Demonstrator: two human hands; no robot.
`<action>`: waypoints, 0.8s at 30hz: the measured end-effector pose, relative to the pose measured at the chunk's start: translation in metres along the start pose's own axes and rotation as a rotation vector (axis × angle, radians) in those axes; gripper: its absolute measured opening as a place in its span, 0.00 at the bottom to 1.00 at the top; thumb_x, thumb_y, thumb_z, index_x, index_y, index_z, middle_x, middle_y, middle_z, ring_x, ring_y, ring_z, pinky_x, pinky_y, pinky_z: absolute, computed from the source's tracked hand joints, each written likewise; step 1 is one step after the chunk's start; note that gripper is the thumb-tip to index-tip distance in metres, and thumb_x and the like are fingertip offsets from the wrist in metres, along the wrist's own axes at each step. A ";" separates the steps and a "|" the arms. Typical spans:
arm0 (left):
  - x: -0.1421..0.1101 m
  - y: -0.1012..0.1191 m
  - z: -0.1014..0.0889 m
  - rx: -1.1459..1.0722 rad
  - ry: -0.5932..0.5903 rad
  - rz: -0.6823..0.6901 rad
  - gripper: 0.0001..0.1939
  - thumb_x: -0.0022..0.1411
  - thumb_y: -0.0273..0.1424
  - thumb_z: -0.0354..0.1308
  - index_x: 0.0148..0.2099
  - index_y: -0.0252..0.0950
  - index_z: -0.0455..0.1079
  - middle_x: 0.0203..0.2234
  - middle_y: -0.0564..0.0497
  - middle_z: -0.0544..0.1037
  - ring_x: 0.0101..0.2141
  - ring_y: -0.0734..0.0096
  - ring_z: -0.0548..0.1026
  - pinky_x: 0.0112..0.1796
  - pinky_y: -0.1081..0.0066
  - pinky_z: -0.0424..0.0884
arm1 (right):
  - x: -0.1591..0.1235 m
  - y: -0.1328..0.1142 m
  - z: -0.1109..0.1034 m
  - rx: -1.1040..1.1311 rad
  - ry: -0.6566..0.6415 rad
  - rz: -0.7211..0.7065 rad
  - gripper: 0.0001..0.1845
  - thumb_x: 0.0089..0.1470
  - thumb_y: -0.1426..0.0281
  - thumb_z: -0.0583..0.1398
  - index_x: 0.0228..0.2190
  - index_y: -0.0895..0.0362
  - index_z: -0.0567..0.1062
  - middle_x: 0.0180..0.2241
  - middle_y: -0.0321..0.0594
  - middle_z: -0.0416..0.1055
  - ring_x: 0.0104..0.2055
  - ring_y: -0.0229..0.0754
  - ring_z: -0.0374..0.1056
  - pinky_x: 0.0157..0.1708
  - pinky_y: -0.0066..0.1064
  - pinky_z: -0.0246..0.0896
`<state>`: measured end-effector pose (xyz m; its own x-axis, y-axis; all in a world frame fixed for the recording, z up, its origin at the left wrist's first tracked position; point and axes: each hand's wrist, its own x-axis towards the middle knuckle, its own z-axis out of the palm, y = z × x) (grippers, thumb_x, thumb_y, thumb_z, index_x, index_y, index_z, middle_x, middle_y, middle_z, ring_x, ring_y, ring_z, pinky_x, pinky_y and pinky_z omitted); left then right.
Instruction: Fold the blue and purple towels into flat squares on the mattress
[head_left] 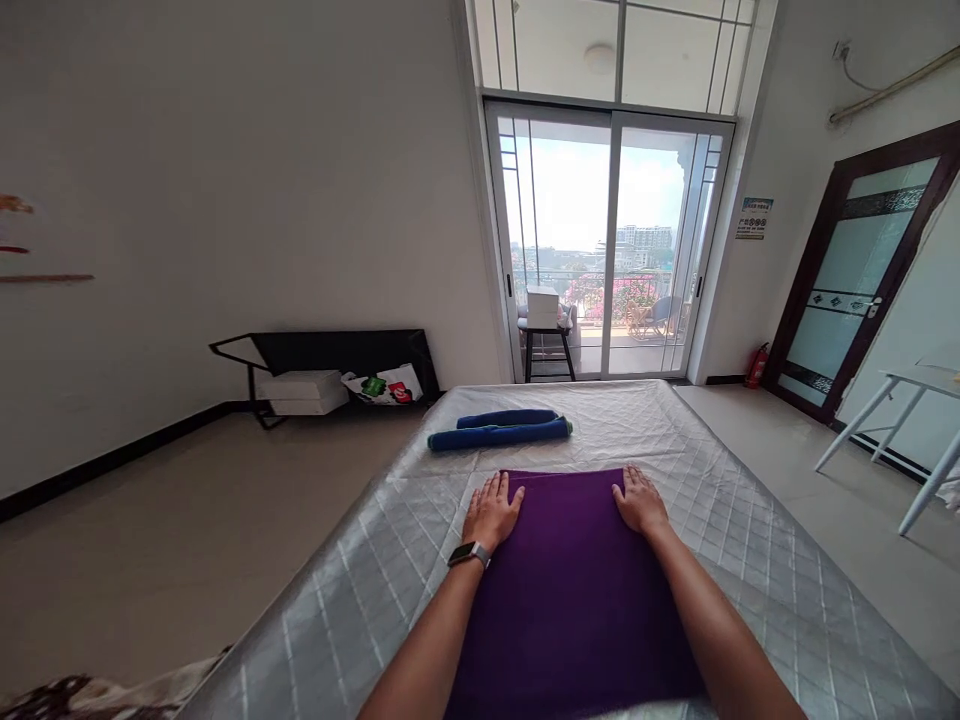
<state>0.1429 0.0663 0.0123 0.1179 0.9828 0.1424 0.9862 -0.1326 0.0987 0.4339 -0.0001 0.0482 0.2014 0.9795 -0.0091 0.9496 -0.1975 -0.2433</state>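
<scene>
A folded purple cloth, perhaps a towel (570, 580), lies flat on a silver quilted mattress (345, 590), its near end running toward the bottom of the view. My left hand (491, 512) rests on its far left corner, fingers stretched forward. At the far right corner, my right hand (640, 500) lies flat with the fingers extended and the thumb on the cloth. A watch (469, 553) is on my left wrist. Beyond the purple cloth, two blue rolled cloths (499, 432) lie side by side on the mattress.
Against the left wall is a black folded frame (345, 350) with white boxes (302, 392) and a printed bag (384, 386). A black stool (548, 335) stands by the glass sliding door (555, 220). On the right are a fire extinguisher (756, 366) and a white-legged table (922, 378).
</scene>
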 end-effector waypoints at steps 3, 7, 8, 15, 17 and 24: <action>0.002 -0.003 -0.006 0.035 -0.012 0.011 0.37 0.70 0.47 0.35 0.70 0.27 0.52 0.68 0.38 0.55 0.67 0.54 0.55 0.63 0.55 0.52 | -0.002 -0.001 -0.002 -0.003 -0.002 0.000 0.37 0.65 0.57 0.42 0.67 0.67 0.50 0.70 0.48 0.45 0.72 0.42 0.39 0.67 0.33 0.33; 0.005 0.018 -0.022 0.077 0.049 0.018 0.39 0.69 0.50 0.38 0.67 0.23 0.58 0.65 0.30 0.61 0.63 0.47 0.61 0.62 0.53 0.56 | -0.003 -0.003 -0.003 0.011 -0.003 -0.001 0.37 0.65 0.57 0.43 0.67 0.66 0.51 0.70 0.48 0.46 0.72 0.42 0.39 0.67 0.33 0.33; 0.004 0.032 -0.024 0.066 0.086 0.069 0.38 0.69 0.50 0.37 0.66 0.23 0.60 0.64 0.31 0.63 0.63 0.48 0.62 0.62 0.53 0.56 | -0.002 -0.003 -0.002 0.014 -0.001 0.000 0.37 0.65 0.57 0.43 0.67 0.66 0.51 0.70 0.48 0.46 0.72 0.42 0.39 0.67 0.33 0.33; -0.020 0.164 -0.006 -0.139 0.078 0.505 0.31 0.73 0.45 0.31 0.63 0.35 0.65 0.62 0.39 0.68 0.63 0.56 0.63 0.61 0.54 0.59 | 0.002 0.003 0.005 -0.003 0.011 -0.039 0.35 0.65 0.62 0.43 0.67 0.68 0.50 0.70 0.49 0.45 0.72 0.42 0.38 0.67 0.34 0.34; -0.024 0.175 0.001 -0.139 0.037 0.517 0.32 0.73 0.45 0.31 0.65 0.36 0.62 0.64 0.40 0.64 0.64 0.55 0.60 0.62 0.51 0.57 | 0.001 0.004 0.005 -0.006 0.009 -0.055 0.35 0.65 0.62 0.43 0.67 0.68 0.50 0.70 0.49 0.44 0.72 0.42 0.38 0.67 0.34 0.35; -0.012 0.085 0.006 -0.082 -0.029 0.267 0.38 0.70 0.52 0.29 0.70 0.34 0.54 0.68 0.42 0.57 0.68 0.55 0.51 0.65 0.52 0.49 | 0.002 0.001 0.005 0.018 0.011 0.000 0.37 0.64 0.56 0.43 0.67 0.65 0.51 0.70 0.46 0.45 0.72 0.43 0.39 0.67 0.34 0.32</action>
<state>0.2259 0.0444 0.0127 0.3767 0.9148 0.1459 0.9073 -0.3961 0.1413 0.4340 0.0021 0.0431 0.2044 0.9789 0.0017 0.9451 -0.1969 -0.2607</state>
